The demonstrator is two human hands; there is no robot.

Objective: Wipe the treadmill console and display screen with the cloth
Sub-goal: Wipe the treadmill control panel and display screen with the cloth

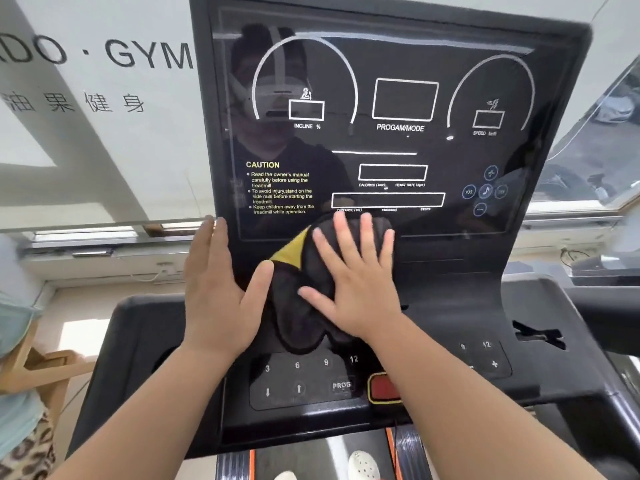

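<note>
head: two hands [221,292] [356,282], one cloth [304,306], one console [450,299].

We count two hands, a left hand [214,299] and a right hand [356,289]. We count one dark cloth [298,306], one treadmill console [519,306] and one display screen [381,147]. We also count five outlined boxes [404,98], five round touch buttons [486,191], one red button [382,388] and two white shoes [363,465].
</note>
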